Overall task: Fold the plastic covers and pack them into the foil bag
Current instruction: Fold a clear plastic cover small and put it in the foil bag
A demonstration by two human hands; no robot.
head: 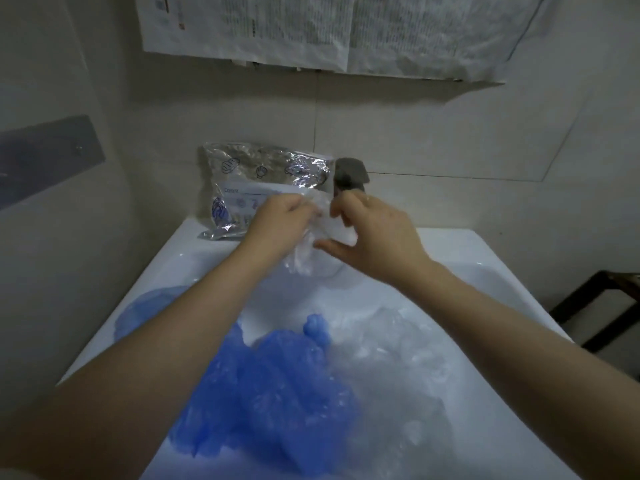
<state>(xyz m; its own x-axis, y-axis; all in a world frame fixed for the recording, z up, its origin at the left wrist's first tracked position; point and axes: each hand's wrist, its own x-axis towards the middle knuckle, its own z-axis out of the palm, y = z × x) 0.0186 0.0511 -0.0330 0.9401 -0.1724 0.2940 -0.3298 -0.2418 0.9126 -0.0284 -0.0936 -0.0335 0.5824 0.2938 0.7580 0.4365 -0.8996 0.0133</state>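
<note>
Both hands are raised over the far end of the white sink (467, 251), working one clear cover (306, 252) between them. The left hand (277, 223) has its fingers curled and pinching the cover's upper edge. The right hand (375, 233) grips the other side, thumb out below and fingers bent over the top; how firmly the fingertips close on the film cannot be told. The cover hangs crumpled below the hands and is not yet a flat fold.

The foil bag (266, 174) stands against the wall just behind the hands, beside the grey tap (349, 174). Its mouth cannot be made out, and whether anything is packed inside cannot be told.

Outstanding work lies in the basin nearer the viewer: a heap of blue covers (263, 386) to the left, partly under the left forearm, and a heap of clear covers (391, 358) to the right, touching it. All of these are loose and unfolded.

Assessment: the task appears to be at an early stage. One cover is being folded; the bulk remains to be folded and packed.
</note>
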